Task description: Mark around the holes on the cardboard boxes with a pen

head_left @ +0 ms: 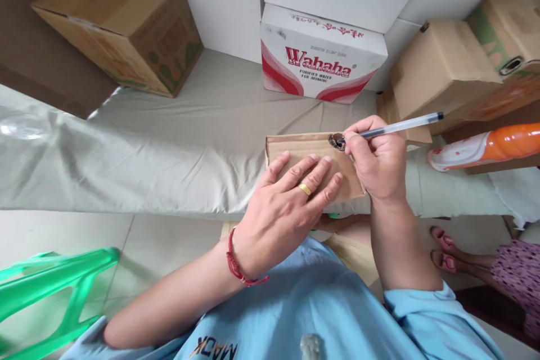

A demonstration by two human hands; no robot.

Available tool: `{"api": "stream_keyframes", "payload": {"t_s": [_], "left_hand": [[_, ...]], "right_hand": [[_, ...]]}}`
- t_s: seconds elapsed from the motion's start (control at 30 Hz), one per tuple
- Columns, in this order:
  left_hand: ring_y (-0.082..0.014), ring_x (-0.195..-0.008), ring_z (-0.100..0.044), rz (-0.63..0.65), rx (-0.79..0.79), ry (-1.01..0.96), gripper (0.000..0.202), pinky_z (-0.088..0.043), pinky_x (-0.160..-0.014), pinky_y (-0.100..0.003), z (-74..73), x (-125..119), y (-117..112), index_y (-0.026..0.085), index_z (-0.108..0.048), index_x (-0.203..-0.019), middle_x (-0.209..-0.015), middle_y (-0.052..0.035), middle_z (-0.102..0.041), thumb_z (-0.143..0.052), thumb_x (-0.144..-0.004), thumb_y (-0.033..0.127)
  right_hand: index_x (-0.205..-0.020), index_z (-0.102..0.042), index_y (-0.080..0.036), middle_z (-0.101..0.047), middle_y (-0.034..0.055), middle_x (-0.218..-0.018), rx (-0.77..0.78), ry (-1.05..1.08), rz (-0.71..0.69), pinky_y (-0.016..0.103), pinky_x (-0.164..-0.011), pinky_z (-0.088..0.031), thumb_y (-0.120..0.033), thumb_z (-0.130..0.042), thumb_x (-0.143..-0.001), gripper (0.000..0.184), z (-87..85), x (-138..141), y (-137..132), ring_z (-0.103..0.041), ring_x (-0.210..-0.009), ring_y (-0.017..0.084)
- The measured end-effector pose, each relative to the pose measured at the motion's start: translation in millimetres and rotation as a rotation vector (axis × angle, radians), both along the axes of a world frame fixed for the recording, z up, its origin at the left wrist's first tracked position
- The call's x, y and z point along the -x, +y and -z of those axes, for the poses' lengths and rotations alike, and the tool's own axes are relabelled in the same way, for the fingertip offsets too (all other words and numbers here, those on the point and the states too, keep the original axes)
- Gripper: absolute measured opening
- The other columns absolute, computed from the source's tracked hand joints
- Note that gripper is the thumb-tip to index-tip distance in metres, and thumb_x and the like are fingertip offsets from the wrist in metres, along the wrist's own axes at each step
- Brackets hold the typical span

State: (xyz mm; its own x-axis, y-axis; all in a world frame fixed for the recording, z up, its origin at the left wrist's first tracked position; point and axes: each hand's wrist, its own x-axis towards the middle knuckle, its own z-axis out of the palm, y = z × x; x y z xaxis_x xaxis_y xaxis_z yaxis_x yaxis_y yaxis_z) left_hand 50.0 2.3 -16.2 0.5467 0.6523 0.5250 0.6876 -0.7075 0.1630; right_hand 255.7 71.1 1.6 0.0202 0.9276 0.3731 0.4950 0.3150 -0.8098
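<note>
Here's the left hand (291,202), spread flat with fingers fanned, palm down on the flat cardboard box (291,145). It grasps nothing and simply presses, which looks like a way to pin the light box so it can't skate on the cloth. The box lies at the near edge of the cloth-covered surface (169,140), right in front of the person's body, within easy reach of both arms. Over to the right hand (377,160): it's clenched around a clear pen (400,125) in a writing pinch, with the barrel slanting up and away to the right. The tip is down at a dark round spot (336,140) on the box's far right corner, and the low grip near the tip would give fine control there. Along the far edge sits a white Wahaha carton (320,56), with a brown carton (122,22) at the far left corner. An orange bottle (489,146) lies on its side toward the right edge. A green plastic stool (54,287) stands on the floor at the left, and another person's sandalled feet (445,247) are at the right.
</note>
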Motion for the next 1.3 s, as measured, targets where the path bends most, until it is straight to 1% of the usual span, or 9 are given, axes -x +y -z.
{"api": "stream_keyframes", "payload": {"t_s": [0.1,0.27,0.33,0.53,0.7,0.83,1.0,1.13,1.3], "left_hand": [[-0.0268,-0.144,-0.067,0.002,0.003,-0.002,0.037,-0.043,-0.129,-0.05,0.3,-0.3,0.3,0.022,-0.07,-0.146,-0.155,-0.0062,-0.071,-0.062,-0.11,0.024],[-0.0268,-0.144,-0.067,0.001,0.0,-0.004,0.037,-0.043,-0.13,-0.05,2.2,0.1,0.1,0.022,-0.071,-0.146,-0.155,-0.0063,-0.071,-0.062,-0.109,0.023],[-0.027,-0.144,-0.066,0.003,0.002,-0.011,0.038,-0.043,-0.13,-0.05,3.0,0.5,0.0,0.022,-0.07,-0.147,-0.156,-0.0057,-0.07,-0.062,-0.109,0.025],[-0.0273,-0.145,-0.066,0.005,0.011,-0.014,0.04,-0.043,-0.13,-0.051,4.4,0.6,0.2,0.023,-0.069,-0.148,-0.158,-0.0057,-0.069,-0.064,-0.109,0.026],[-0.0271,-0.145,-0.065,0.008,0.013,-0.02,0.04,-0.043,-0.13,-0.05,4.0,0.8,0.0,0.023,-0.069,-0.148,-0.157,-0.0068,-0.069,-0.064,-0.108,0.026],[-0.0271,-0.146,-0.065,0.007,0.017,-0.02,0.041,-0.044,-0.13,-0.05,4.4,1.3,-0.2,0.022,-0.068,-0.149,-0.158,-0.0071,-0.069,-0.064,-0.108,0.026],[-0.0268,-0.146,-0.065,0.008,0.011,-0.03,0.041,-0.042,-0.13,-0.051,6.6,1.3,-0.4,0.022,-0.067,-0.149,-0.159,-0.0054,-0.069,-0.065,-0.108,0.027],[-0.0272,-0.146,-0.065,0.007,0.017,-0.024,0.042,-0.043,-0.129,-0.051,6.9,1.3,-0.7,0.022,-0.067,-0.15,-0.16,-0.0054,-0.068,-0.064,-0.108,0.026],[-0.0275,-0.146,-0.064,0.01,0.024,-0.022,0.042,-0.044,-0.13,-0.052,6.2,1.7,-1.0,0.022,-0.067,-0.15,-0.16,-0.006,-0.067,-0.065,-0.108,0.026]], "right_hand": [[-0.081,-0.067,-0.023,-0.063,-0.0045,-0.069,0.003,-0.089,0.002,0.026,-0.058,-0.043,-0.024,-0.067,-0.098,0.017,-3.8,1.9,-2.0,-0.052,-0.059,0.01],[-0.081,-0.066,-0.023,-0.063,-0.0043,-0.067,0.002,-0.155,0.023,0.026,-0.058,-0.043,-0.024,-0.067,-0.096,0.015,-5.4,3.2,0.2,-0.054,-0.06,0.011],[-0.081,-0.067,-0.023,-0.064,-0.0041,-0.067,0.001,-0.164,0.032,0.026,-0.059,-0.044,-0.026,-0.068,-0.096,0.015,-4.5,3.7,1.6,-0.056,-0.06,0.012],[-0.084,-0.069,-0.025,-0.069,-0.0023,-0.073,-0.068,-0.092,0.058,0.028,-0.065,-0.052,-0.036,-0.067,-0.103,0.022,-0.3,5.7,2.5,-0.062,-0.065,0.014],[-0.082,-0.067,-0.025,-0.068,-0.002,-0.073,-0.054,-0.122,0.027,0.027,-0.063,-0.051,-0.038,-0.069,-0.103,0.025,-0.7,6.7,3.5,-0.061,-0.065,0.014],[-0.087,-0.069,-0.027,-0.069,-0.0009,-0.075,-0.07,-0.08,0.034,0.029,-0.063,-0.052,-0.043,-0.07,-0.104,0.024,-0.9,7.8,4.4,-0.06,-0.065,0.015],[-0.086,-0.069,-0.027,-0.07,-0.001,-0.077,-0.076,-0.095,0.007,0.029,-0.066,-0.054,-0.043,-0.07,-0.104,0.024,0.3,8.3,4.0,-0.063,-0.068,0.015],[-0.089,-0.071,-0.029,-0.07,-0.0008,-0.076,-0.111,-0.09,0.049,0.031,-0.063,-0.053,-0.046,-0.07,-0.104,0.023,1.5,8.4,4.1,-0.061,-0.065,0.016],[-0.088,-0.069,-0.028,-0.069,-0.0006,-0.077,-0.112,-0.093,0.044,0.032,-0.066,-0.054,-0.045,-0.07,-0.105,0.024,1.6,9.6,3.0,-0.062,-0.066,0.017]]}}
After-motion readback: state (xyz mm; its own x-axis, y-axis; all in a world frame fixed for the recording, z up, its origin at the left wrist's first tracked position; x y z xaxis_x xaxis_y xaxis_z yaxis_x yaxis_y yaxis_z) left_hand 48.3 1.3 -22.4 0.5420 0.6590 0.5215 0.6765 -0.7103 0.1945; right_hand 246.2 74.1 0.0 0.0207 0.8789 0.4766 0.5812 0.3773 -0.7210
